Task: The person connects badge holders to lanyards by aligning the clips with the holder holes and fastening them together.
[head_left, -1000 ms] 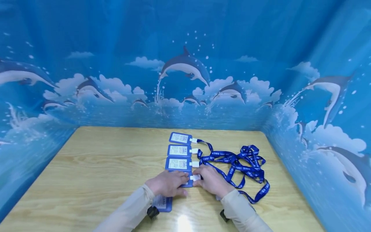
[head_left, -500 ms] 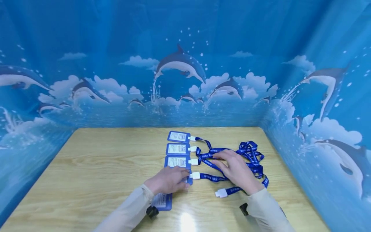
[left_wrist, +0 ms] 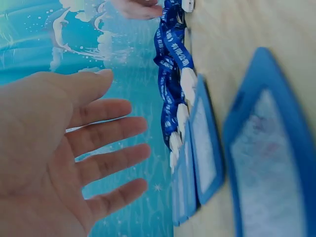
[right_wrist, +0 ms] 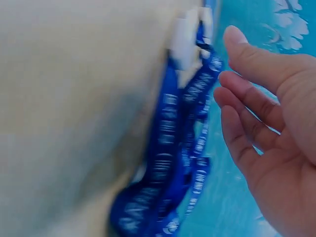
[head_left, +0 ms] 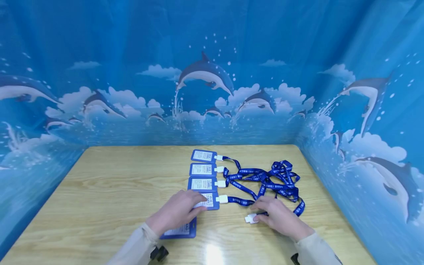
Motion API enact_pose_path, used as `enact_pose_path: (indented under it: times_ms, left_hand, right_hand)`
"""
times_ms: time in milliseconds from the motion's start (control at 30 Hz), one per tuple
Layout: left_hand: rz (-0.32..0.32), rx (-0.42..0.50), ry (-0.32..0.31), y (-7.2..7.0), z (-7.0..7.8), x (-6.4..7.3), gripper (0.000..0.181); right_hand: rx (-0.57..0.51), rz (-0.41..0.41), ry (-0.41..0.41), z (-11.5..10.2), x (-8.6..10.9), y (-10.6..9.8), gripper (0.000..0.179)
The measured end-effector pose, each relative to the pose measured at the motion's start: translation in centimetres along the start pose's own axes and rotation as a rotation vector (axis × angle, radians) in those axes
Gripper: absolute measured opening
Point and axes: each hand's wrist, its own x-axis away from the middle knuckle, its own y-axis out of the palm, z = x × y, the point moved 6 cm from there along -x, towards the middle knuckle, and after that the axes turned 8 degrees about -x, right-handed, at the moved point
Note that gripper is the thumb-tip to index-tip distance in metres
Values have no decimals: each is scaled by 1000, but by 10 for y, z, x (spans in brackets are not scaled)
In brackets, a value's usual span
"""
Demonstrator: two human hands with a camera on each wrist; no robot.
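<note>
My left hand [head_left: 180, 211], fingers extended and slightly bent, is over the loose blue badge holder [head_left: 190, 230] and the left part of the front attached badge holder [head_left: 213, 201]. In the left wrist view its palm [left_wrist: 39, 163] has nothing in it. My right hand [head_left: 278, 217] is right at the loose white lanyard clip [head_left: 250, 219]. The right wrist view shows its fingers [right_wrist: 247, 128] loosely bent, holding nothing, above the blue lanyard strap [right_wrist: 165, 123]. Part of that strap is hidden under the hand in the head view.
Several blue badge holders [head_left: 202, 169] lie in a column, each joined by a white clip [head_left: 221, 183] to a lanyard. The blue lanyards [head_left: 281, 187] lie tangled on the right of the wooden table [head_left: 116, 191]. A dolphin-print curtain [head_left: 132, 73] stands behind.
My right hand let go at the front attached clip, passed over the lanyards, then came down toward the loose clip. My left hand drew back left and nearer from the front attached badge holder.
</note>
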Motion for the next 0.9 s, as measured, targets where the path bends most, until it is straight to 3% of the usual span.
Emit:
enact_pose_path:
  times_ms: [100, 233, 400, 700, 900]
  left_hand:
    - [12, -16, -9, 5, -1, 11, 30]
    - [29, -14, 28, 10, -2, 27, 23]
    - [64, 9, 37, 10, -9, 48, 15]
    - [3, -38, 34, 18, -18, 78, 13]
    - [-15, -66, 40, 23, -14, 83, 15]
  right_hand:
    - [-24, -44, 28, 5, 6, 9, 30]
    - [-45, -80, 66, 8, 9, 19, 30]
    - [-36, -79, 82, 3, 6, 24, 26]
    - [-5, -31, 88, -9, 3, 18, 30]
    - [-14, -3, 67, -16, -4, 15, 28]
